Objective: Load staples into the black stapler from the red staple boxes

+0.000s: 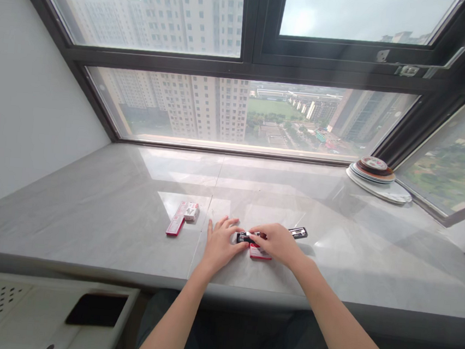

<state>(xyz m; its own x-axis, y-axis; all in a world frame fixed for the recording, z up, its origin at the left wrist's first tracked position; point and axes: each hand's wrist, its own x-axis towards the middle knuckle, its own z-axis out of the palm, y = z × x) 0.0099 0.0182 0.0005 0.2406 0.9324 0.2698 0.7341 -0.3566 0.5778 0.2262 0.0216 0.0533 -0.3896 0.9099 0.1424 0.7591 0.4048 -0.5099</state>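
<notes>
Black stapler (244, 237), one; small boxes (191, 211), three.
Left hand (221, 243) and right hand (278, 243): two grips, both clamped on the stapler.

A slim black stapler-like tool (298, 233) stretches slantwise, its middle hidden by the right hand (276, 243). One end, with a silvery strip, juts out beyond that hand's knuckles; the other, pale-marked, meets the left hand's (222, 242) fingertips. A red-and-white box (260, 253) lies flat, partly beneath the right hand.
</notes>
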